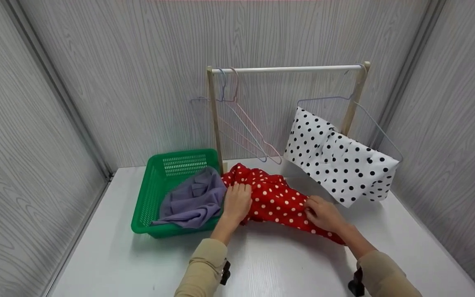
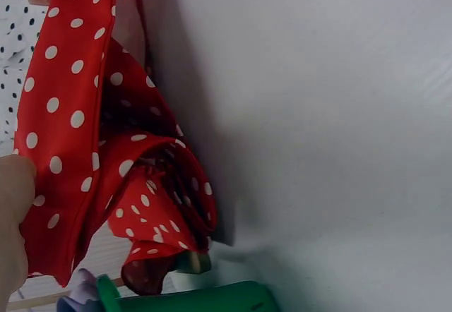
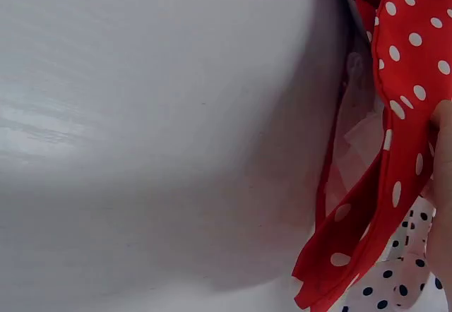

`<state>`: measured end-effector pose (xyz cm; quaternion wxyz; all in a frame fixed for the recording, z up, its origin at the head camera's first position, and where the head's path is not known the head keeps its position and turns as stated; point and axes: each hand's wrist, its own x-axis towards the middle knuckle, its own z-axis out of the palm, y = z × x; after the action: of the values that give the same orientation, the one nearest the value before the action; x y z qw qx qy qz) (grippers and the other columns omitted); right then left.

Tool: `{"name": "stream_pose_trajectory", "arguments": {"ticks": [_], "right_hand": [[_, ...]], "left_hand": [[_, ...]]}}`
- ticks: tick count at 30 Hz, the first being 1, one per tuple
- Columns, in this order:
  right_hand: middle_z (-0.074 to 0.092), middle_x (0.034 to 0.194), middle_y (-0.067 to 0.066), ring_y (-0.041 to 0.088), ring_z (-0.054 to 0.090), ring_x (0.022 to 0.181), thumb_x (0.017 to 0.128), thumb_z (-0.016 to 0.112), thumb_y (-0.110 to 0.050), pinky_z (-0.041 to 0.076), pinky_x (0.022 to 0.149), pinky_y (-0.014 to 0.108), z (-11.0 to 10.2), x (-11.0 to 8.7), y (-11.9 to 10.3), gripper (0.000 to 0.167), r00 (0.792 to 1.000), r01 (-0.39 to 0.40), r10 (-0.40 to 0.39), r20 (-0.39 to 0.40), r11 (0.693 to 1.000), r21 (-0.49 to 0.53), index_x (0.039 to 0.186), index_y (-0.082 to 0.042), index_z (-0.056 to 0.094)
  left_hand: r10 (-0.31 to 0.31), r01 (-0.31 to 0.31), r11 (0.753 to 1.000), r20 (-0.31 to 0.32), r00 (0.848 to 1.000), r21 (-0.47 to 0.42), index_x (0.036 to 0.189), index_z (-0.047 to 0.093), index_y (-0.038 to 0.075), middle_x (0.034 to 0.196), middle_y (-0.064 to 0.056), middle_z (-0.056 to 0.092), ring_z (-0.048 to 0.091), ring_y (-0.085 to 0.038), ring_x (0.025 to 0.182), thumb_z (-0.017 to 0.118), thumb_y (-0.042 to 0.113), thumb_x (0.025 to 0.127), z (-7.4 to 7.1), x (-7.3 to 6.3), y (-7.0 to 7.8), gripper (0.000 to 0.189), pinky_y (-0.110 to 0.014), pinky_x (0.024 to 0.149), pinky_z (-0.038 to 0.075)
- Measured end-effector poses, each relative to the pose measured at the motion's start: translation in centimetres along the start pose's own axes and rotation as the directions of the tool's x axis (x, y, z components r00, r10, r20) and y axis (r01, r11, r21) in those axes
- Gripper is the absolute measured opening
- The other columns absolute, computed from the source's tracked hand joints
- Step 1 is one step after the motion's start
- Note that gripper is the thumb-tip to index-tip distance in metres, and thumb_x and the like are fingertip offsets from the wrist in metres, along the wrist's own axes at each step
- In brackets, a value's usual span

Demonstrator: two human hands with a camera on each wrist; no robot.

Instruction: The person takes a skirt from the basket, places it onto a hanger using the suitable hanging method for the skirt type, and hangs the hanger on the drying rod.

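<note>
A red cloth with white polka dots [image 1: 281, 202] is stretched between both hands above the white table. My left hand [image 1: 237, 202] grips its left part, close to the green basket. Further right, my right hand [image 1: 324, 212] pinches the cloth's edge, and a loose strip [image 3: 339, 248] of it hangs past the fingers. In the left wrist view a flat band of the red fabric [image 2: 63, 107] runs from one hand to the other, with bunched folds [image 2: 159, 213] beneath. Only part of each hand shows in the wrist views.
At left stands a green basket [image 1: 142, 206] holding a purple cloth [image 1: 196, 198]. Behind is a rack with a white rail [image 1: 287, 69]; a blue hanger [image 1: 224, 84] and a pink hanger [image 1: 258, 130] hang at its left. A white black-dotted cloth [image 1: 336, 159] hangs on a hanger at right.
</note>
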<state>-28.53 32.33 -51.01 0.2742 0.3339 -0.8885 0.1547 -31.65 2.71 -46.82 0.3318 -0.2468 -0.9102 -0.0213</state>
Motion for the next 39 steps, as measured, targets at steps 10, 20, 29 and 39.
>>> {"name": "stream_pose_trajectory", "arguments": {"ticks": [10, 20, 29, 39], "right_hand": [[0.049, 0.119, 0.017, 0.031, 0.05, 0.105, 0.072, 0.079, -0.032, 0.044, 0.086, 0.048, 0.7, 0.4, -2.4, 0.069, 0.978, -0.175, 0.174, 0.112, 0.985, -0.002, 0.125, 0.0, 0.048], [0.057, 0.11, 0.019, 0.036, 0.054, 0.098, 0.065, 0.08, -0.012, 0.043, 0.082, 0.052, 3.1, 1.5, -3.6, 0.074, 0.939, -0.339, 0.336, -0.075, 0.94, -0.03, 0.128, 0.001, 0.045], [0.062, 0.094, 0.006, 0.021, 0.058, 0.082, 0.085, 0.068, -0.017, 0.048, 0.074, 0.04, -1.2, 3.9, -1.7, 0.031, 0.932, -0.354, 0.341, 0.119, 0.928, 0.118, 0.114, -0.008, 0.063], [0.06, 0.086, 0.012, 0.027, 0.055, 0.077, 0.086, 0.062, -0.007, 0.046, 0.069, 0.043, -8.4, 9.1, -0.4, 0.018, 0.944, -0.324, 0.323, 0.059, 0.946, -0.002, 0.102, -0.001, 0.068]], "left_hand": [[0.072, -0.05, 0.992, -0.202, 0.977, 0.113, 0.083, 0.063, 0.008, 0.077, -0.009, 0.065, 0.061, -0.023, 0.072, 0.061, 0.012, 0.085, -3.8, 4.4, -1.3, 0.005, -0.034, 0.064, 0.046], [0.097, -0.078, 0.991, -0.19, 0.977, 0.105, 0.082, 0.062, 0.009, 0.076, -0.007, 0.065, 0.062, -0.022, 0.071, 0.061, 0.014, 0.086, -5.3, 5.0, -2.4, 0.006, -0.034, 0.064, 0.045], [0.177, -0.159, 0.982, -0.215, 0.961, 0.099, 0.09, 0.063, 0.009, 0.08, -0.007, 0.065, 0.06, -0.023, 0.072, 0.063, 0.016, 0.086, -6.0, 4.6, -5.0, 0.009, -0.035, 0.066, 0.042], [0.19, -0.17, 0.98, -0.239, 0.952, 0.1, 0.089, 0.061, 0.009, 0.076, -0.007, 0.061, 0.057, -0.022, 0.068, 0.061, 0.009, 0.086, -7.2, 4.9, -5.6, 0.004, -0.035, 0.064, 0.04]]}}
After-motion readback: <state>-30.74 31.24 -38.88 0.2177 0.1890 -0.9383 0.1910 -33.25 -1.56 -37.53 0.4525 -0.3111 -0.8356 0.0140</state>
